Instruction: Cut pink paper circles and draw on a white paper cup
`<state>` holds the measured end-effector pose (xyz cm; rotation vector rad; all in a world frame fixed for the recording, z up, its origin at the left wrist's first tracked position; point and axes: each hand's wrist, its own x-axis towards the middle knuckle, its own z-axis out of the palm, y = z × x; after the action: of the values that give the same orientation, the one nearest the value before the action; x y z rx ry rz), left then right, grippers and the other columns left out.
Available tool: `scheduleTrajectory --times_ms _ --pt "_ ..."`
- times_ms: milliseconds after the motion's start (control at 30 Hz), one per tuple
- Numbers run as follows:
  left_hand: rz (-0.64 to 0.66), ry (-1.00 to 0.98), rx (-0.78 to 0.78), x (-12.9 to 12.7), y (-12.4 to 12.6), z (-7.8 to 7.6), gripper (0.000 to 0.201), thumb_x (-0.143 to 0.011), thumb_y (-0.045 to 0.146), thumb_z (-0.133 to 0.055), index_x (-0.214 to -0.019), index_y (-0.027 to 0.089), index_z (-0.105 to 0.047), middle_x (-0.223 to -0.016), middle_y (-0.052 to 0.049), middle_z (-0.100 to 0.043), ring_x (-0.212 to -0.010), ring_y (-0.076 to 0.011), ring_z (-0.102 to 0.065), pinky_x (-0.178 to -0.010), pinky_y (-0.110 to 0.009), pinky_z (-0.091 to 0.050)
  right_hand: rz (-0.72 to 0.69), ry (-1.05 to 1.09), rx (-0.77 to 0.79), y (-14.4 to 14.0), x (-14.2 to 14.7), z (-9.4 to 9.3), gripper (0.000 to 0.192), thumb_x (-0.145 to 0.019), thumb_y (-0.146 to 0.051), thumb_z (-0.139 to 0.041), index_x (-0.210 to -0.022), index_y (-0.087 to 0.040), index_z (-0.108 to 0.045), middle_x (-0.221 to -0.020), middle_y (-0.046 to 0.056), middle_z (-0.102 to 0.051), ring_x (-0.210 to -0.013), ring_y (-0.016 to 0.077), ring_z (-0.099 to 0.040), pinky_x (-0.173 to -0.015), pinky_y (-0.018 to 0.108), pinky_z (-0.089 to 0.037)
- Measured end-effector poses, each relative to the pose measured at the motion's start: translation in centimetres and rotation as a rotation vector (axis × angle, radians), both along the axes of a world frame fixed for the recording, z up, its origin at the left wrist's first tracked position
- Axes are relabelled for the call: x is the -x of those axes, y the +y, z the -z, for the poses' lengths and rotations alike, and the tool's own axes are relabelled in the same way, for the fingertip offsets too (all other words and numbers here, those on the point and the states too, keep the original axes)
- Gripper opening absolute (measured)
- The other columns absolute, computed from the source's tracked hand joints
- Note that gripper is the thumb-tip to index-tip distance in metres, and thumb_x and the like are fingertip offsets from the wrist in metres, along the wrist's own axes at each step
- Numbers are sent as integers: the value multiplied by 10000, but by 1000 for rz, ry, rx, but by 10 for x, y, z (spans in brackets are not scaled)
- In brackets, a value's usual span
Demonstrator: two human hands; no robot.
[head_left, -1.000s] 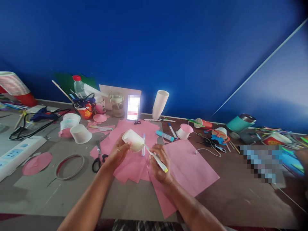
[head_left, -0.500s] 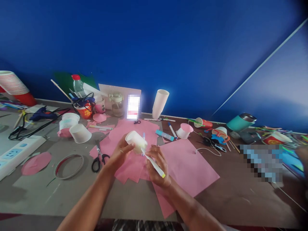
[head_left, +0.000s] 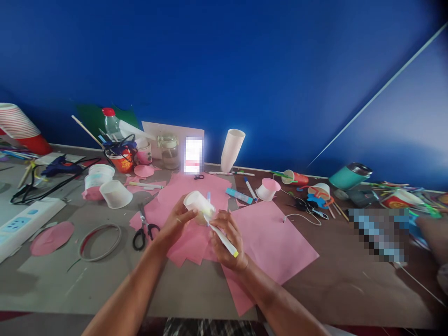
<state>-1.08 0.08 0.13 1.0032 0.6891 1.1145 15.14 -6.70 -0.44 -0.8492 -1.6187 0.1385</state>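
The left hand (head_left: 175, 223) grips a small white paper cup (head_left: 196, 203) on its side, open mouth turned toward ten o'clock, fingers wrapped round the wall and thumb across the near side. The right hand (head_left: 227, 238) pinches a white marker with a yellow end cap (head_left: 220, 235), held like a pencil, its tip touching the cup's lower wall near the base. Cup and marker hang just above the overlapping pink paper sheets (head_left: 269, 238) at the middle of the table (head_left: 196, 291).

At nine o'clock from the hands lie black-handled scissors (head_left: 143, 231), and further out at eight o'clock a ring-shaped hoop (head_left: 100, 241) and a pink paper disc (head_left: 52, 238). At ten o'clock sits a clear plastic cup on its side (head_left: 115, 193); at twelve o'clock a stack of white cups (head_left: 233, 149) stands upright. A light-blue glue stick (head_left: 239, 196) lies at one o'clock, and a teal tumbler (head_left: 350, 176) lies tipped at two o'clock, well apart.

To mark the cup well, I judge the left hand should hold the thin wall firmly without crushing it, turning the cup slowly while the marker tip stays light and steady; bracing the right wrist would help keep the line clean on the curved surface.
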Motion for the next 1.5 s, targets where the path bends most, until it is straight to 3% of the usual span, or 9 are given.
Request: scheduleTrajectory --times_ms 500,767,1100,1233,1400,1500 --pt "-26 -48 -13 6 5 1 599 -707 339 -811 -1254 224 -597 -1013 -55 -695 -893 -210 -640 -724 -280 -466 -8 -10 61 0 -4 -5 246 -832 -114 -528 -1026 -242 -608 -890 47 -622 -854 217 -625 -895 452 -525" --pt "-84 -83 -46 10 8 -2 563 -740 326 -789 -1257 219 -594 -967 -45 -685 -883 -181 -615 -706 -257 -452 25 41 121 3 -4 3 191 -868 -136 -515 -1008 -236 -597 -924 54 -601 -855 207 -616 -747 369 -542" --pt "-44 -68 -23 7 6 0 575 -722 364 -803 -1240 230 -594 -987 -51 -690 -903 -213 -638 -736 -285 -471 -42 7 23 -4 -4 -5 235 -886 -166 -540 -1092 -255 -611 -885 47 -654 -922 240 -651 -871 456 -549" --pt "-42 -61 -14 5 5 -1 586 -714 372 -810 -1238 224 -593 -995 -53 -687 -914 -213 -637 -771 -295 -475 -61 -13 3 -4 -1 0 268 -911 -145 -529 -1138 -248 -629 -902 62 -694 -900 228 -667 -782 389 -566" --pt "-38 -41 -9 3 6 4 566 -725 361 -809 -1234 227 -602 -1020 -52 -673 -918 -197 -616 -751 -273 -471 -15 161 203 -3 5 13 285 -986 -224 -442 -1237 -229 -579 -718 1 -657 -585 143 -607 -609 304 -539" --pt "-35 -58 -10 1 4 5 535 -736 357 -805 -1218 226 -614 -1002 -47 -666 -872 -174 -599 -718 -259 -471 83 347 362 2 5 20 269 -989 -260 -448 -1244 -232 -530 -756 -17 -643 -521 106 -543 -531 251 -497"
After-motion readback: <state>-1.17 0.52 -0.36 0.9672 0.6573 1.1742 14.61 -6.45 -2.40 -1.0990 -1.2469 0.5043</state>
